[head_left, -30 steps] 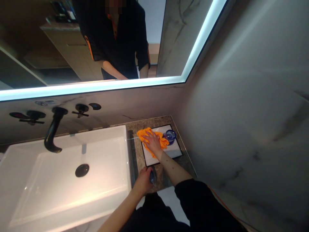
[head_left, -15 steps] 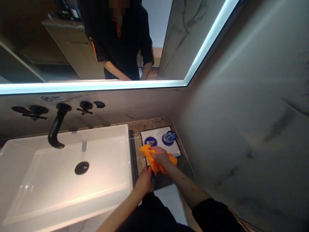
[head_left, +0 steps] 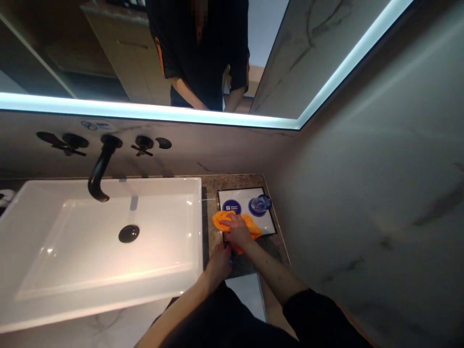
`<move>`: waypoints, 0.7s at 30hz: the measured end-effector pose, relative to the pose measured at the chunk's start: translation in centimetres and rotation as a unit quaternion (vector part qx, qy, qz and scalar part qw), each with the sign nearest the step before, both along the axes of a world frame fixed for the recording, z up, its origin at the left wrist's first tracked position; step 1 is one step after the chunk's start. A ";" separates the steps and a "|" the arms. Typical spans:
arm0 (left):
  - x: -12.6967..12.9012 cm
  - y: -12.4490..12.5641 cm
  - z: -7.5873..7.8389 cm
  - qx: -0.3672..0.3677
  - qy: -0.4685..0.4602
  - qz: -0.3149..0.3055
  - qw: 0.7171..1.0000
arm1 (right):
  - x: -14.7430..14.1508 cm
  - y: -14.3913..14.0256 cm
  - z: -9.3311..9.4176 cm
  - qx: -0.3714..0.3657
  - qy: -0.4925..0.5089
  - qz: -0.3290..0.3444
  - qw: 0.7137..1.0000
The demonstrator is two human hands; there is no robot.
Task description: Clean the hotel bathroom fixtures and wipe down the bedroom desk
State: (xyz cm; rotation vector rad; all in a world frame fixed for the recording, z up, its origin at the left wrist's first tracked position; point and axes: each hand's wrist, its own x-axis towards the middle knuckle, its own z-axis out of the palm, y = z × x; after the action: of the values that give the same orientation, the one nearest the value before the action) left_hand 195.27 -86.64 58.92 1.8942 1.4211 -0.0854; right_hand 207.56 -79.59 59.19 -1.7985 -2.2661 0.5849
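Observation:
My right hand (head_left: 238,230) presses an orange cloth (head_left: 222,220) onto the near edge of a white tray (head_left: 267,223) on the stone counter (head_left: 237,182). On the tray sit a round blue coaster (head_left: 231,206) and a blue glass (head_left: 262,203) resting on a second coaster. My left hand (head_left: 219,262) is closed around a small dark blue object at the counter's front edge, just below my right hand; most of that object is hidden by my fingers.
A white rectangular basin (head_left: 97,237) with a black drain (head_left: 128,233) fills the left. A black spout (head_left: 100,169) and black handles (head_left: 143,144) come out of the back wall. A lit mirror (head_left: 152,53) hangs above; a marble wall (head_left: 369,159) closes the right side.
My right hand dragged the orange cloth from the tray's far part toward its near edge, uncovering the blue coaster. My view shifted left and tilted.

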 end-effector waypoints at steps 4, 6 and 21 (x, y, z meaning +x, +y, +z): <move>-0.1 -0.1 -0.3 0.002 -0.004 -0.002 1.000 | 1.1 0.3 1.2 -0.028 0.028 -0.042 0.998; -0.1 -0.2 -0.4 0.012 0.000 0.000 1.000 | 1.3 3.4 2.1 0.020 0.017 -0.091 0.996; -0.1 0.4 -0.6 0.014 0.051 -0.020 0.998 | 0.6 1.5 1.2 -0.080 -0.053 -0.141 0.985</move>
State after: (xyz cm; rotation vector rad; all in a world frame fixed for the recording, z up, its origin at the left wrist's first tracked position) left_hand 195.13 -86.27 58.31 1.9651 1.4597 -0.1850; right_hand 208.20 -78.09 60.43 -2.2278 -2.0209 0.6456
